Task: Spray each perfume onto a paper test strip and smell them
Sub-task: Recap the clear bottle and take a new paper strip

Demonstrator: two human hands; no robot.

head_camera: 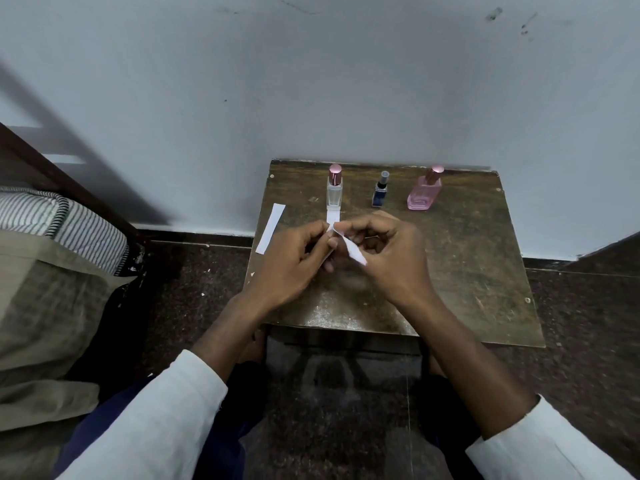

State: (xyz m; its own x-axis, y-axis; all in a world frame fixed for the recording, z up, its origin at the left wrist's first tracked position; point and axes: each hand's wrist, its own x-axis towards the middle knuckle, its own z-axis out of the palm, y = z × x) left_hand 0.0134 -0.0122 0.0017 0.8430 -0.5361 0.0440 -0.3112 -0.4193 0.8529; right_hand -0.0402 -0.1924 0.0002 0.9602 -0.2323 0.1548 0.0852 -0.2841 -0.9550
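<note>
Three perfume bottles stand in a row at the back of a worn brown table: a clear one with a rose cap, a small dark blue one and a pink one. My left hand and my right hand meet above the table's middle, both pinching a white paper strip that bends between the fingers. Another strip lies flat at the table's left edge. A third strip lies in front of the clear bottle, partly hidden by my fingers.
The table stands against a pale wall. A bed with a striped pillow and beige sheet is on the left. Dark speckled floor surrounds the table.
</note>
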